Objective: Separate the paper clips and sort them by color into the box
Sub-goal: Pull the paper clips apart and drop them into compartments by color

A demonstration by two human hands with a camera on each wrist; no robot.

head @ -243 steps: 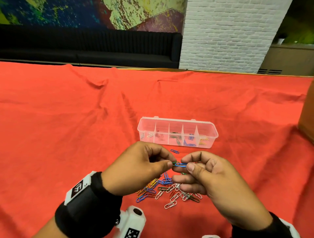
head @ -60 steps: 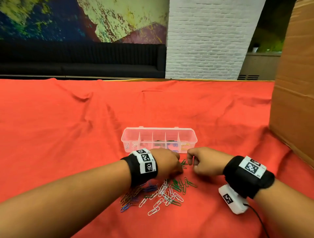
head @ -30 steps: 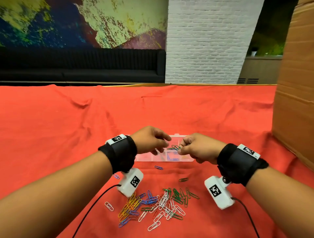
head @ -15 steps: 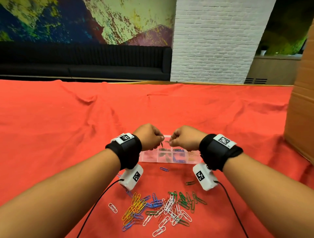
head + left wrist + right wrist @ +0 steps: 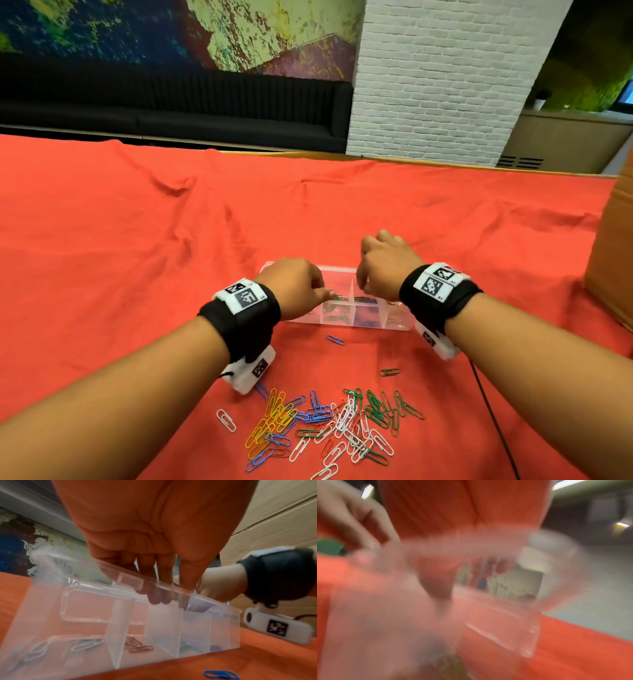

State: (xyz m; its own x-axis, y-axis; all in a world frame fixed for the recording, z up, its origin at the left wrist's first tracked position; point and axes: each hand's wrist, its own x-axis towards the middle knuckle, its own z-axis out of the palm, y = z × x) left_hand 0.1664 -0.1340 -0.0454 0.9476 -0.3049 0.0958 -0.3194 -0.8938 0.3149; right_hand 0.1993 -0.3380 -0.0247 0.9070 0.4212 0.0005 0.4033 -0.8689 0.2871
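Observation:
A clear divided box (image 5: 394, 325) lies on the red cloth, and both my hands are over it. My left hand (image 5: 327, 294) pinches a green paper clip (image 5: 338, 297) just above a middle compartment. In the left wrist view its fingers (image 5: 154, 597) point down behind the box's rim (image 5: 171, 586). My right hand (image 5: 363, 289) hovers over the right part, fingers bent loosely down. The blurred right wrist view shows thumb and fingers (image 5: 488, 566) apart with nothing between them. The compartments hold white clips (image 5: 82, 645), red clips (image 5: 137, 646), green clips (image 5: 188, 647) and blue ones.
A mixed pile of coloured clips (image 5: 325, 425) lies near me. Loose ones lie apart from it: a blue clip (image 5: 335, 340) by the box's front wall, a green clip (image 5: 389, 372), a white clip (image 5: 226, 419). A cardboard box (image 5: 613, 257) stands at the right edge.
Half a second ago both hands pinched joined clips together above the box. Now the hands have drawn apart and lowered over it; the right hand has moved right and farther away.

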